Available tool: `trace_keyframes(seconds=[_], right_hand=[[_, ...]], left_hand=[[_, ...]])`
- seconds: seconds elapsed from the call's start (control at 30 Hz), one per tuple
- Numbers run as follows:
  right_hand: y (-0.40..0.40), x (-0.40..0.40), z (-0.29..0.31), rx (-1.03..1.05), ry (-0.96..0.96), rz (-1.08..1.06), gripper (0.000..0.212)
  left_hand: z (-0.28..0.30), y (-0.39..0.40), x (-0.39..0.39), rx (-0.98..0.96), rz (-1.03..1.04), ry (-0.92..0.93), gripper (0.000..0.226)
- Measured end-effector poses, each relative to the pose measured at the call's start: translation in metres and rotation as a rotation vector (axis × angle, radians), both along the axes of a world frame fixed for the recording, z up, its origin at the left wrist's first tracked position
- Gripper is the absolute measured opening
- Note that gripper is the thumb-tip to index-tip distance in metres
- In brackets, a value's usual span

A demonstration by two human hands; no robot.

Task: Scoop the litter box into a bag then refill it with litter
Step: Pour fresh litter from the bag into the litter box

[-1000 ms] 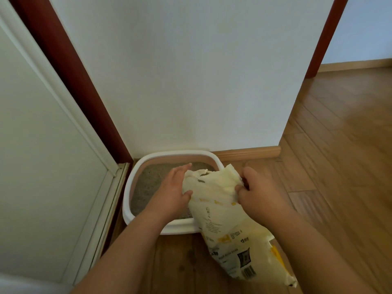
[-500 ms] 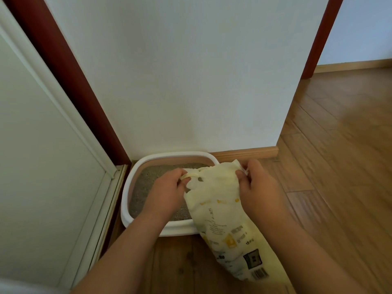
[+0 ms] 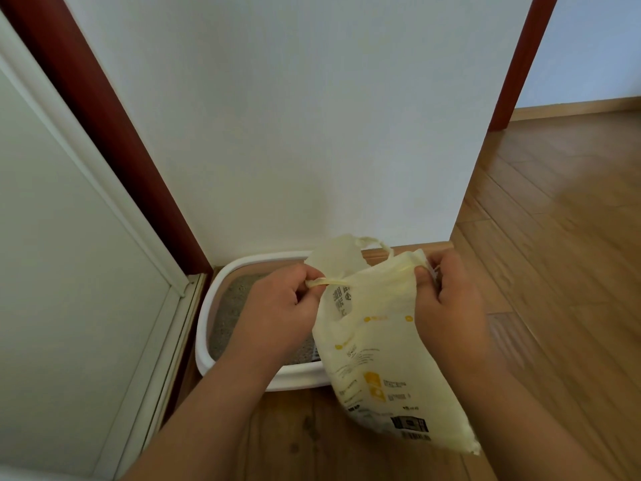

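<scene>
Pale yellow plastic fills the middle of the head view: a litter bag (image 3: 378, 345) printed with small yellow marks, lines of fine text and a dark barcode panel near its bottom corner, held up in the air between two bare hands. The left hand (image 3: 277, 314) has its fingers curled in, pinching a thin twisted strip of the bag's top edge, which is drawn taut sideways from the bag's neck. The right hand (image 3: 447, 307) grips the opposite side of the bag's mouth, thumb pressed on the front of the plastic and the other fingers folded behind it, so the gathered top is stretched between the two hands. A torn flap and a loop of the same plastic stand up above the left hand, against the wall. The bag's body hangs down and to the right, its lower end over the wooden floor (image 3: 555, 272). Behind and below the hands sits the litter box (image 3: 222, 282), a white tray with a rounded rim, set on the floor in the corner, close against the white wall (image 3: 295, 116) and just beside a pale door panel (image 3: 62, 272) on the left. Grey litter (image 3: 236, 300) lies inside the box, partly hidden by the left hand and the bag, whose left edge overlaps the box's near right corner. A dark red door frame (image 3: 104, 133) runs diagonally up from the corner, and a second red post (image 3: 520, 64) stands further right where the floor opens into another room.
</scene>
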State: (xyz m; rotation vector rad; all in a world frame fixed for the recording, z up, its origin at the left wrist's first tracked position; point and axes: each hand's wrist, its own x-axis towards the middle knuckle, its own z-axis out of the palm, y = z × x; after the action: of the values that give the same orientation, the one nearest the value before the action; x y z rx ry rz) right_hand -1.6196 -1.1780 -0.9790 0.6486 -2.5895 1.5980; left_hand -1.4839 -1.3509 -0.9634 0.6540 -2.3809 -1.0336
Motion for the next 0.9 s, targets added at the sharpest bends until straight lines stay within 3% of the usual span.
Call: trace_keyframes(seconds=[0.17,0.3,0.4,0.47,0.6,0.77,0.9], right_hand=[[0.002,-0.007,-0.006,0.039,-0.082,-0.014,0.008],[0.004,-0.013,-0.005,0.061,-0.141,-0.012,0.010],[0.005,-0.014,-0.004,0.075,-0.157,-0.007,0.008],[0.006,-0.015,-0.004,0.067,-0.178,-0.014,0.008],[0.008,-0.021,-0.006,0.103,-0.225,-0.042,0.010],[0.006,-0.026,-0.012,0.127,-0.200,-0.080,0.011],[0.006,-0.030,-0.015,0.125,-0.211,-0.095,0.012]], left_hand=[[-0.002,-0.003,0.001,0.035,-0.049,-0.132,0.004],[-0.014,-0.014,-0.003,-0.031,-0.096,-0.242,0.022],[-0.028,-0.020,-0.007,0.178,-0.084,-0.248,0.040],[-0.034,-0.021,-0.009,0.220,-0.057,-0.244,0.046],[-0.032,-0.025,-0.011,0.244,-0.014,-0.225,0.038],[-0.041,-0.023,-0.010,0.158,-0.218,-0.449,0.040],[-0.052,-0.022,-0.014,0.112,-0.141,-0.440,0.011]])
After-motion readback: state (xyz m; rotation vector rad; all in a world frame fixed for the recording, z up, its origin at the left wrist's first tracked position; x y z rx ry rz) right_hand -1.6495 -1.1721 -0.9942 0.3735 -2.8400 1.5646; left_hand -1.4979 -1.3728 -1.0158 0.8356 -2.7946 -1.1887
